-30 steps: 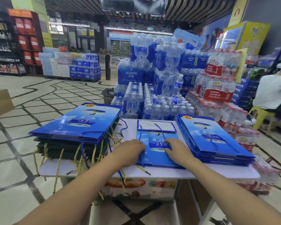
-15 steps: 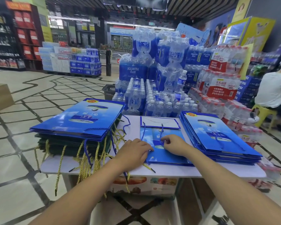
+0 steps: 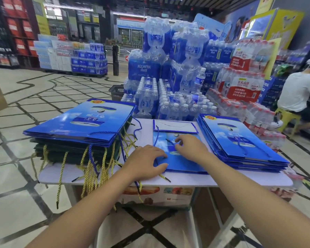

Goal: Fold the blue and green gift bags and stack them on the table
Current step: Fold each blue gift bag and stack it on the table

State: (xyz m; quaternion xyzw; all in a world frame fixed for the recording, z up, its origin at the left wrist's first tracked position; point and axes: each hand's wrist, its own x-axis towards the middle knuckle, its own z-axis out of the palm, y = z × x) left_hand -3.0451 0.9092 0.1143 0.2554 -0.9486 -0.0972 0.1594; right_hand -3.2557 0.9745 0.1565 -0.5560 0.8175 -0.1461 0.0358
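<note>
A single blue gift bag (image 3: 183, 162) lies flat in the middle of the white bench (image 3: 254, 181), between two piles. Its far end is turned over into a pale flap (image 3: 175, 126) edged in blue.

The left hand (image 3: 145, 161) rests on the bag's near left corner, fingers spread and gently bent, fingertips pressing down and holding nothing. It covers that corner, so the edge beneath cannot be seen. The right hand (image 3: 191, 145) sits further up on the printed face, fingers curled in. Its thumb and forefinger appear to pinch the blue cord handle (image 3: 169, 141), though the fingertips hide the contact.

On the left, a pile of blue bags (image 3: 82, 122) sits on top of dark green bags (image 3: 61, 153), of which only the edges show. Gold cords (image 3: 89, 169) spill from them over the bench's near edge and hang towards the floor. On the right is a stack of blue bags (image 3: 240, 140), just beside the single bag.

A printed carton (image 3: 161, 196) is partly visible under the bench. Behind the bench rise shrink-wrapped packs of bottled water (image 3: 168, 68). At the far right a person in a white top (image 3: 297, 90) sits on a yellow stool (image 3: 286, 117), cut off by the frame's edge.
</note>
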